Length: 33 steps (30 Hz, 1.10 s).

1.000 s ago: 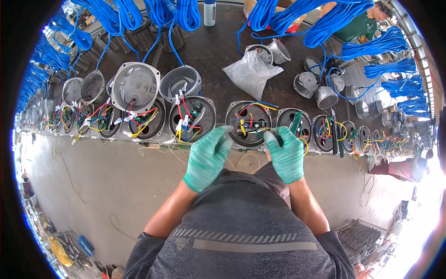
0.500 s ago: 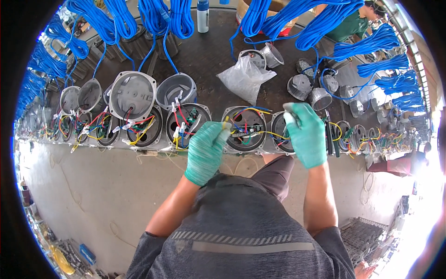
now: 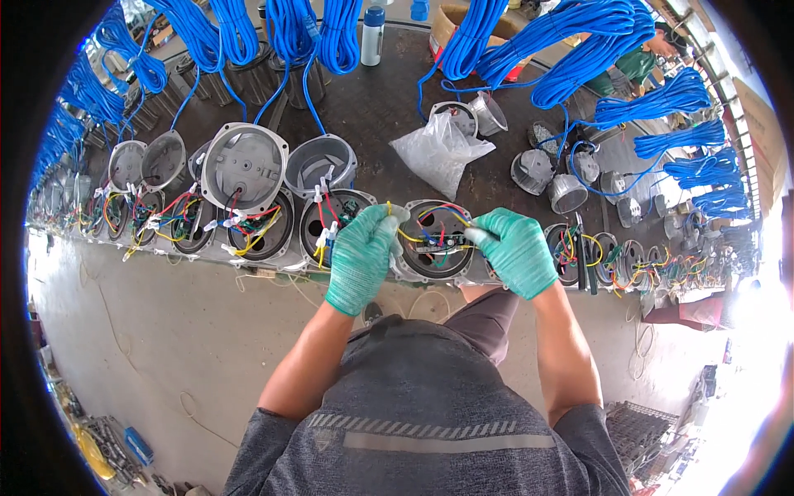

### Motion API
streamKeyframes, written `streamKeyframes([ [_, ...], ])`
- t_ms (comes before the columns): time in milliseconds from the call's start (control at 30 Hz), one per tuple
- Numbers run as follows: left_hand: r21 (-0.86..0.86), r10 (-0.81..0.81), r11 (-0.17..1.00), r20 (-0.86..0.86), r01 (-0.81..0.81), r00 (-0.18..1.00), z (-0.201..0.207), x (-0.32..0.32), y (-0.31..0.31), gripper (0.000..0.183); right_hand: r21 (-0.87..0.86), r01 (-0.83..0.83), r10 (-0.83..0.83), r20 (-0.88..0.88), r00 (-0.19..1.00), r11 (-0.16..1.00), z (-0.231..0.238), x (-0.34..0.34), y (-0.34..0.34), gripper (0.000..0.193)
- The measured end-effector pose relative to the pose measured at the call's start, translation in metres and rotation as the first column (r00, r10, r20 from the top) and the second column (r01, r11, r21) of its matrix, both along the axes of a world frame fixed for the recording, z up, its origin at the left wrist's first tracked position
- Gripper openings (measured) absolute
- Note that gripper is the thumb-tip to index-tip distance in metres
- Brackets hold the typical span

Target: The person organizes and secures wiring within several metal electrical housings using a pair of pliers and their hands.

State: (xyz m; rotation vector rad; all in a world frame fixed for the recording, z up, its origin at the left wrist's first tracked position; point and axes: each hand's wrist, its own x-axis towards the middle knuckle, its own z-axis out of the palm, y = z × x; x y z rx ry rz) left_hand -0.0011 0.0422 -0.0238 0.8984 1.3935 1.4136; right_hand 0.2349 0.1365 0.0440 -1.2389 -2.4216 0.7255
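In front of me is a round grey metal housing (image 3: 432,263) with a small circuit board (image 3: 444,243) and coloured wires inside. My left hand (image 3: 362,260), in a green glove with pale fingertips, is closed at the housing's left edge. It pinches a yellow wire (image 3: 389,208) whose end sticks up above the fingers. At the right edge my right hand (image 3: 523,252), gloved alike, is closed on the ends of a bundle of wires (image 3: 451,209) arching out of the housing. Its fingertips partly hide those ends.
Similar wired housings line the table edge on both sides. Open grey covers (image 3: 245,168) stand behind those at left. A clear plastic bag (image 3: 442,153) of small pieces lies ahead. Coiled blue cables (image 3: 339,37) hang at the back, near a bottle (image 3: 372,37). Dark-handled pliers (image 3: 585,260) are at right.
My right hand has come down and left, from raised above the neighbouring housing to the wires at this one's right edge. The left hand stays near the left edge, holding the yellow wire.
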Motion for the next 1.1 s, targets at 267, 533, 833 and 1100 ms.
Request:
streamKeyframes([
  [267,-0.015,-0.244,0.97,-0.128,0.244,0.961,0.003,0.001,0.04,0.02,0.255,-0.065,0.076,-0.034,0.996,0.965,-0.003,-0.01,-0.008,0.016],
  [533,0.081,-0.27,0.948,-0.307,0.308,0.912,0.009,0.006,0.049,0.019,0.251,-0.012,0.016,-0.013,1.0,0.968,0.002,0.006,0.004,0.017],
  [833,0.111,-0.359,0.915,-0.208,0.387,0.91,0.009,0.006,0.045,0.018,0.225,-0.238,0.228,0.068,0.971,0.945,0.006,-0.02,0.096,0.025],
  [1100,0.359,0.133,0.933,-0.447,0.042,0.885,-0.018,-0.002,0.035,0.016,0.098,-0.432,0.406,0.207,0.89,0.897,0.05,-0.057,0.064,0.021],
])
